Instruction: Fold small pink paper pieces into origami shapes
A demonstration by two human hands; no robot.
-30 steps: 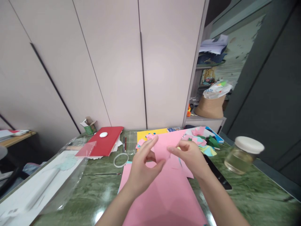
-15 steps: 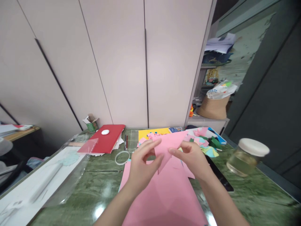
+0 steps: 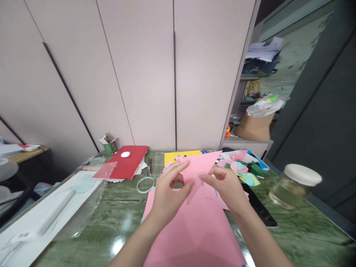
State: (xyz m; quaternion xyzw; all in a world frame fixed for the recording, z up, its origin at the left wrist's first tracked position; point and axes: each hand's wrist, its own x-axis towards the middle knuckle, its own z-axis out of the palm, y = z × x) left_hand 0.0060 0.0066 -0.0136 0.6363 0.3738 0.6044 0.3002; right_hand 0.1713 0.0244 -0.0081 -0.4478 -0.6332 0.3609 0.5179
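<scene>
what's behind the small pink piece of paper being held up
Beyond the pink piece, a yellow sheet shows at its upper left and colourful scraps to its right; whatever lies directly behind it is covered.

pink paper, veined green table

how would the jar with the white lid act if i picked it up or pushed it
The jar is probably rather heavy for its size, since it holds pale liquid. Its clear walls look smooth, so they might be slippery. Its squat, wide shape suggests a gentle low push would likely slide it before tipping it.
</scene>
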